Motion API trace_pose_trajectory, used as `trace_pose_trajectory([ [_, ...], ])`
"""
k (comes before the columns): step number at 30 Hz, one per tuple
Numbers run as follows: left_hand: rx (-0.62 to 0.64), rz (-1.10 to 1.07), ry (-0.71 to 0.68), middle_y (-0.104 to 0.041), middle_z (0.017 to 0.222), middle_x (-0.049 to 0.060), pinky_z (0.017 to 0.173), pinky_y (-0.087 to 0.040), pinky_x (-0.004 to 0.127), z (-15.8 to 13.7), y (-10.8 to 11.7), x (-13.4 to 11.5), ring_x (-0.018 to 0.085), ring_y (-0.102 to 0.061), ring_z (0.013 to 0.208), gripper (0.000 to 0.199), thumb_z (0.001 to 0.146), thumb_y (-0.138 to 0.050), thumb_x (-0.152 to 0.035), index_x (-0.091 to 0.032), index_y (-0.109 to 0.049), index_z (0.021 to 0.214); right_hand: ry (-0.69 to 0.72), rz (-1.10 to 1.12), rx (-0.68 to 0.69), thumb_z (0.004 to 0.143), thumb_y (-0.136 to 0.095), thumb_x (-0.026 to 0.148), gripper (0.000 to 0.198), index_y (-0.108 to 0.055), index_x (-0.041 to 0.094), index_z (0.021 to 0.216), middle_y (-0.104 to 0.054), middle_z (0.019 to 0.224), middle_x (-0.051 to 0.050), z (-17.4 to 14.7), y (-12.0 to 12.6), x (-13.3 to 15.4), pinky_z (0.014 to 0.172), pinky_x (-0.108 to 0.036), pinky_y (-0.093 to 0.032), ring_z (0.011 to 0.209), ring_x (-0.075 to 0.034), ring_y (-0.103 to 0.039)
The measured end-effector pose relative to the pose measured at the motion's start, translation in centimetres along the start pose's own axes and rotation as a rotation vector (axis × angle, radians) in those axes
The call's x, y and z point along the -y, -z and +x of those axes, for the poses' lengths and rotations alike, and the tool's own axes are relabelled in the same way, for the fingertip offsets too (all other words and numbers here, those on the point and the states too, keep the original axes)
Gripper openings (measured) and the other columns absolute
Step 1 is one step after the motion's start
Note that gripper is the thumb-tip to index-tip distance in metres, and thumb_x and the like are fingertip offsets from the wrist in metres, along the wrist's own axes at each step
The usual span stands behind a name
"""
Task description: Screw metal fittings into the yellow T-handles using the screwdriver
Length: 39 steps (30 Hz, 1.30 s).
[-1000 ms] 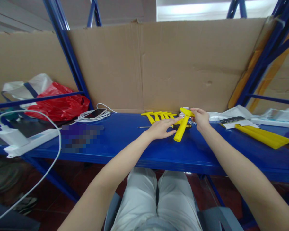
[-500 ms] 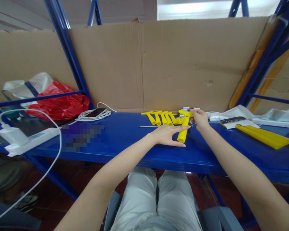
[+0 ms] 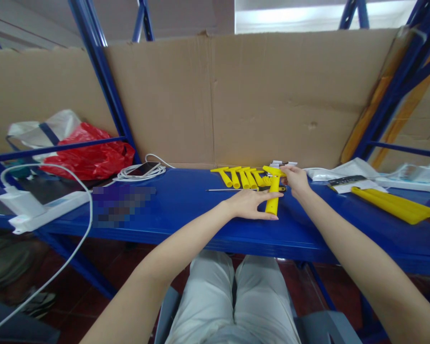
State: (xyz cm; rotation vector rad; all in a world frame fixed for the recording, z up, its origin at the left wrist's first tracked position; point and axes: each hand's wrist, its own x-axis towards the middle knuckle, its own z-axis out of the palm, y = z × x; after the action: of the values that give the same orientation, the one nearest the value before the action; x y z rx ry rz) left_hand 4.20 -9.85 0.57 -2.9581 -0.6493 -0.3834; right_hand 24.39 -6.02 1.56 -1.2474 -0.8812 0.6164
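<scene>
A yellow T-shaped plastic handle (image 3: 273, 205) stands out in front of the row on the blue bench. My left hand (image 3: 249, 204) is round its lower grip, fingers across the top and thumb near the bottom end. At the right tip of its crosspiece, my right hand (image 3: 295, 179) has its fingers closed; the fingertips are partly hidden. Behind my left hand lie several similar yellow T-shaped pieces (image 3: 242, 177) side by side. A thin metal shaft (image 3: 222, 190), like a screwdriver's, runs along the bench beneath them.
On the right lie long yellow plastic pieces (image 3: 390, 203) beside a black-and-white packet (image 3: 351, 182). A coiled white cable (image 3: 139, 176) with a phone and a red plastic bag (image 3: 93, 153) are at left. A white power strip (image 3: 60, 208) juts near the front edge. Cardboard (image 3: 272, 95) walls the back.
The yellow T-shaped handle has turned slightly, its lower end shifting a little right. Both hands stay at it, with the right hand slightly lower.
</scene>
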Motion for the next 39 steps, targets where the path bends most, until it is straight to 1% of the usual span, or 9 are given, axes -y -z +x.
trace_pose_trajectory([
  [7,-0.018,-0.002,-0.014,-0.062,0.141,0.011,0.101,-0.049,0.038,0.1,-0.2,0.1,0.029,-0.066,0.118,0.071,0.094,-0.052,-0.063,-0.023,-0.043,0.152,0.015,0.036,0.144,0.083,-0.062,0.016,0.002,-0.062,0.017,0.082,-0.057,0.053,0.004,-0.2,-0.2,-0.3,0.039,-0.018,-0.036,0.04,-0.008,-0.048],
  [9,-0.045,0.002,0.034,-0.062,0.14,0.011,0.101,-0.049,0.039,0.1,-0.1,0.4,0.029,-0.065,0.12,0.069,0.095,-0.05,-0.062,-0.023,-0.042,0.152,0.024,0.039,0.182,0.083,-0.063,0.018,0.008,-0.062,0.018,0.091,-0.061,0.058,0.003,-0.6,-0.2,0.0,0.04,-0.017,-0.037,0.042,-0.008,-0.049],
  [11,-0.093,0.008,0.147,-0.062,0.141,0.012,0.1,-0.05,0.04,0.1,0.3,1.0,0.03,-0.065,0.121,0.068,0.096,-0.047,-0.061,-0.023,-0.041,0.152,0.022,0.031,0.224,0.082,-0.066,0.02,0.018,-0.062,0.018,0.099,-0.066,0.064,0.002,-0.8,-0.2,0.2,0.043,-0.018,-0.039,0.044,-0.008,-0.052],
  [15,-0.142,0.04,0.493,-0.065,0.137,0.014,0.099,-0.05,0.04,-0.4,1.1,3.4,0.032,-0.064,0.122,0.068,0.097,-0.048,-0.057,-0.02,-0.038,0.153,0.038,-0.023,0.292,0.08,-0.068,0.021,0.022,-0.062,0.017,0.101,-0.069,0.07,-0.001,-1.1,-0.2,0.3,0.046,-0.019,-0.042,0.048,-0.008,-0.054],
  [18,-0.085,0.039,0.715,-0.067,0.132,0.017,0.098,-0.049,0.039,-1.3,1.4,5.9,0.032,-0.064,0.122,0.066,0.098,-0.047,-0.055,-0.017,-0.039,0.152,0.031,-0.06,0.304,0.079,-0.066,0.016,0.021,-0.063,0.016,0.1,-0.07,0.072,-0.002,-1.2,-0.3,0.3,0.046,-0.019,-0.042,0.047,-0.008,-0.053],
  [21,-0.014,0.01,0.812,-0.065,0.134,0.02,0.099,-0.048,0.038,-2.2,1.4,8.1,0.033,-0.062,0.125,0.067,0.098,-0.045,-0.055,-0.015,-0.04,0.151,0.002,-0.088,0.292,0.078,-0.062,0.01,0.024,-0.064,0.015,0.101,-0.07,0.07,-0.001,-1.4,-0.5,0.4,0.046,-0.018,-0.041,0.045,-0.007,-0.053],
  [26,0.082,-0.022,0.874,-0.062,0.14,0.017,0.103,-0.046,0.036,-2.8,0.7,10.1,0.031,-0.059,0.129,0.07,0.096,-0.047,-0.058,-0.019,-0.038,0.153,0.025,-0.11,0.307,0.077,-0.062,0.011,0.027,-0.064,0.015,0.103,-0.071,0.071,-0.002,-1.1,-0.4,0.2,0.046,-0.019,-0.042,0.047,-0.008,-0.054],
  [30,0.137,-0.018,0.893,-0.06,0.144,0.014,0.106,-0.043,0.045,-2.6,0.1,10.9,0.032,-0.056,0.132,0.063,0.098,-0.041,-0.058,-0.026,-0.04,0.151,0.052,-0.127,0.322,0.076,-0.064,0.013,0.028,-0.065,0.014,0.104,-0.071,0.072,-0.003,-0.7,-0.3,-0.1,0.047,-0.019,-0.043,0.048,-0.008,-0.056],
  [39,0.11,-0.036,0.909,-0.058,0.146,0.012,0.111,-0.037,0.057,-2.7,-0.9,11.8,0.034,-0.052,0.136,0.05,0.098,-0.045,-0.045,-0.03,-0.049,0.145,0.032,-0.11,0.307,0.076,-0.063,0.009,0.025,-0.065,0.013,0.101,-0.07,0.066,-0.001,-1.0,-0.5,0.0,0.043,-0.018,-0.041,0.043,-0.008,-0.053],
])
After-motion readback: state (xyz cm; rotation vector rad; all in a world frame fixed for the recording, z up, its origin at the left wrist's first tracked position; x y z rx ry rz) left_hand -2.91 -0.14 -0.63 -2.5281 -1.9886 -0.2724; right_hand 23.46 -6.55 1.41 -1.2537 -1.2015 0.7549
